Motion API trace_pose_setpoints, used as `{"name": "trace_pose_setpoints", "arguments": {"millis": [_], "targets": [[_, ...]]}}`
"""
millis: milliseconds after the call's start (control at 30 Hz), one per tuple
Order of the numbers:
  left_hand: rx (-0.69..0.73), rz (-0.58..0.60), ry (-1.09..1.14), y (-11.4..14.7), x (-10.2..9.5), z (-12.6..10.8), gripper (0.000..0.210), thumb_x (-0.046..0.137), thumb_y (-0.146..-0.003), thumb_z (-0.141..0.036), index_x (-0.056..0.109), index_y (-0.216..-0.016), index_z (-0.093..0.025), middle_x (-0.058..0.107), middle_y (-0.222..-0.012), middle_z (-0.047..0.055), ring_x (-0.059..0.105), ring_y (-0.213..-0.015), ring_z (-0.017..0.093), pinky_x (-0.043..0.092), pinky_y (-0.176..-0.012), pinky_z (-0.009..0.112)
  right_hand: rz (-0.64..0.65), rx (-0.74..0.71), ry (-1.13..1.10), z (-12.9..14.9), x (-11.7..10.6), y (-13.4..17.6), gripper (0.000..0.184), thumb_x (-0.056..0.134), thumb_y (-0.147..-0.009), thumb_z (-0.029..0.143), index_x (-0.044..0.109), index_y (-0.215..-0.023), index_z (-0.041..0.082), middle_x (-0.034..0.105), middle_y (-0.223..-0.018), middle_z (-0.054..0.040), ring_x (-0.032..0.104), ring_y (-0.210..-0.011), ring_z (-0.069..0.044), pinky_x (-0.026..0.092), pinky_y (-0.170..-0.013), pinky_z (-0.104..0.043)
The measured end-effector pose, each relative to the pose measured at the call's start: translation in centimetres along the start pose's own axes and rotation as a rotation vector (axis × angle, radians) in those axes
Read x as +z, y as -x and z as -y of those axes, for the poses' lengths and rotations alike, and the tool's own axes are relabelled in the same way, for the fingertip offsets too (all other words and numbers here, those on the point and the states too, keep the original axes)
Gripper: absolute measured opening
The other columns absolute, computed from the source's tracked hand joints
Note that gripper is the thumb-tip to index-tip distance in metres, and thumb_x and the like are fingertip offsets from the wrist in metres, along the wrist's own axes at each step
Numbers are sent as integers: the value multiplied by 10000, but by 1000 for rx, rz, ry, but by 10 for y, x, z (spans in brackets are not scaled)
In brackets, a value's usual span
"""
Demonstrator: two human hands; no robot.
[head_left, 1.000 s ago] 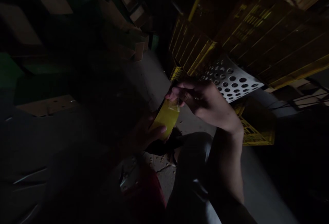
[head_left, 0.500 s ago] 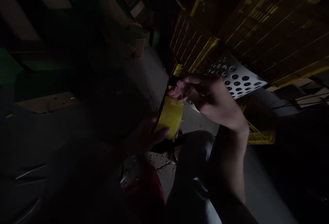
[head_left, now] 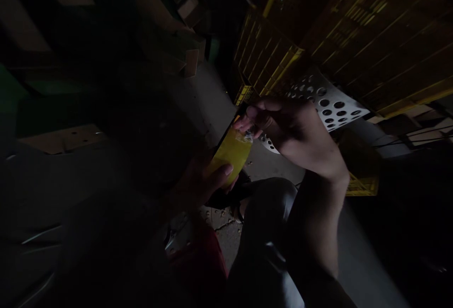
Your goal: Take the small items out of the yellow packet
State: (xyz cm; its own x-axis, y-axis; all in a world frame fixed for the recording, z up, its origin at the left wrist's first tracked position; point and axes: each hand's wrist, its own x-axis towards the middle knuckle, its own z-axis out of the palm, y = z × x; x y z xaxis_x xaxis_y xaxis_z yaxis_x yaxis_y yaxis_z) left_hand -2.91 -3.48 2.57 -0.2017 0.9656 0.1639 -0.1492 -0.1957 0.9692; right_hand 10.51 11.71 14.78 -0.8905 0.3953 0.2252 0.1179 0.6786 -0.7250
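Head view, very dim: the left hand [head_left: 198, 183] has its grip wrapped round a yellow roll of tape [head_left: 230, 154], held above the knee [head_left: 269, 199]. The right hand [head_left: 293, 131] pinches at the roll's upper edge, in front of a perforated white panel [head_left: 332, 105] and yellow crates [head_left: 269, 58].

Count, dim storeroom
2 hands, 1 yellow tape roll [head_left: 230, 156], 1 white perforated panel [head_left: 327, 105]; yellow crates [head_left: 269, 58] stacked, no. can't tell, too dark.

A yellow tape roll [head_left: 230, 154], yellow slatted crates [head_left: 269, 58], and a white panel [head_left: 327, 103] dotted with holes.
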Motion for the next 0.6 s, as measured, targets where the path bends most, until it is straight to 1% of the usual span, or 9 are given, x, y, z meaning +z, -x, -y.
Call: {"name": "trace_pose_setpoints", "arguments": {"millis": [67,133,200,333,400,433,500,600], "targets": [[28,54,70,-2,-2,1,422,651,-993,-530,664,-822,-144,596,-631,19,561,-577,134,456,-625,277,7,-3,-29,1,0,0,268,669,-1102,448,857,-1031,271,841,-1072,-76,802,-933,-241,714,-842,-420],[31,136,161,-3,-6,4,419,699,-982,-546,698,-931,-131,628,-689,19,584,-616,131,473,-649,262,13,5,-72,1,-1,0,280,659,-1109,439,856,-1020,261,846,-1090,-74,801,-934,-230,711,-832,-402],[-5,201,234,-2,-9,7,440,740,-965,-563,713,-1014,-127,664,-771,28,605,-667,129,489,-678,248,21,35,-110,-1,-2,-1,280,665,-1103,456,848,-1041,253,849,-1105,-85,808,-960,-241,713,-813,-403],[-62,245,273,-1,-9,8,390,752,-958,-500,713,-1057,-124,679,-819,37,616,-701,133,500,-700,242,44,104,-146,-11,-4,-4,300,677,-1076,515,806,-1169,261,846,-1170,-120,819,-1011,-292,718,-798,-455],[-67,240,284,-1,-5,4,378,745,-957,-466,717,-1113,-124,674,-798,29,614,-687,140,505,-699,254,31,121,-179,-14,-4,-6,286,680,-1073,495,781,-1202,261,841,-1202,-126,820,-1044,-300,715,-822,-463],[-65,225,282,-1,-3,2,371,736,-961,-456,721,-1123,-123,669,-786,26,612,-680,142,504,-696,258,13,128,-210,-15,-4,-7,264,687,-1070,469,774,-1202,258,840,-1205,-125,819,-1059,-299,713,-837,-460],[-55,198,241,-2,0,-1,338,703,-981,-448,724,-1066,-121,662,-760,25,610,-668,142,501,-692,265,-42,153,-300,-15,-2,-8,204,698,-1065,405,774,-1165,244,843,-1178,-117,820,-1067,-288,709,-855,-440],[-28,197,194,-3,3,-4,305,657,-1000,-423,680,-907,-134,644,-717,25,600,-644,134,485,-672,264,-211,189,-391,-13,3,-8,157,675,-1075,338,784,-1069,225,847,-1106,-94,821,-1027,-256,697,-844,-394]]}}
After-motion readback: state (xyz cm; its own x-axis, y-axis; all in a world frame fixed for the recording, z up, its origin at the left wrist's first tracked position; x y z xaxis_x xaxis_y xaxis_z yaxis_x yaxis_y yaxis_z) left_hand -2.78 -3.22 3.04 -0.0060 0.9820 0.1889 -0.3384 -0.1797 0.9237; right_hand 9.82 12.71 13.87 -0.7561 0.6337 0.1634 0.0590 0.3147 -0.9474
